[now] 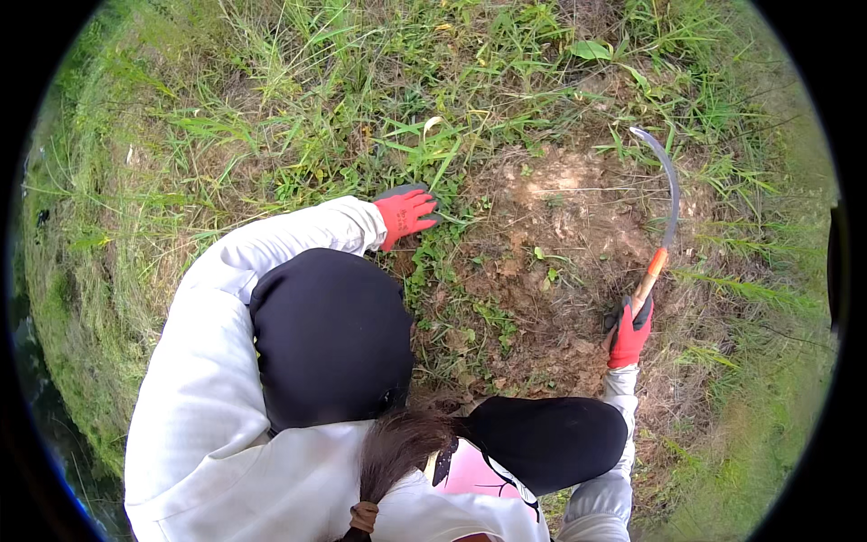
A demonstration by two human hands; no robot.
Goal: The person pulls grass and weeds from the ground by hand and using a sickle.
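Observation:
My right hand (630,332), in a red and dark grey work glove, is closed around the wooden handle of a sickle (670,190). The sickle's curved metal blade points up and away over the soil, and an orange band wraps the top of its handle. Gloved in the same way, my left hand (406,215) lies with spread fingers on low green weeds (433,261), and no tool shows in it. Bare brown soil (562,230) with dry plant bits spreads between the two hands.
Tall green grass (325,81) and weeds grow beyond and to the left of the soil. More grass (765,291) stands on the right. My black-clad knees (332,339) are bent close to the ground. A dark area (61,433) lies at the far lower left.

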